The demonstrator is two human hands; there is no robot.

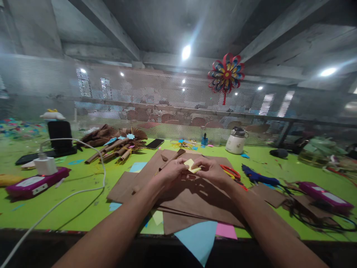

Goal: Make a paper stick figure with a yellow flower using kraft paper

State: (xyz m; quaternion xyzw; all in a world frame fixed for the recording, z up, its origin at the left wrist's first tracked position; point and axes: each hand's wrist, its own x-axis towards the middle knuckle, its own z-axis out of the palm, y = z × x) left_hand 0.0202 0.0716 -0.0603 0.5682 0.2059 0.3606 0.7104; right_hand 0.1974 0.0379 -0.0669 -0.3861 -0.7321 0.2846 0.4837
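Between my two hands is a small piece of yellow paper (pixel 190 163), creased or folded, held above the brown paper sheets (pixel 200 201). My left hand (pixel 174 171) pinches its left side. On the other side, the fingers of my right hand (pixel 211 169) grip its right edge. A rolled brown paper piece (pixel 172 158) lies just behind my left hand. Scissors with orange-red handles (pixel 230 172) rest beside my right wrist. Light blue paper (pixel 198 238) hangs over the table's front edge, next to a pink sheet (pixel 226 230).
Brown paper rolls (pixel 111 149) lie at the back left, near a phone (pixel 155 143). A purple power strip (pixel 37 182) with a white charger and cable is at left. At right are a blue glue gun (pixel 259 175), another purple strip (pixel 325 195) and a white bottle (pixel 235 141).
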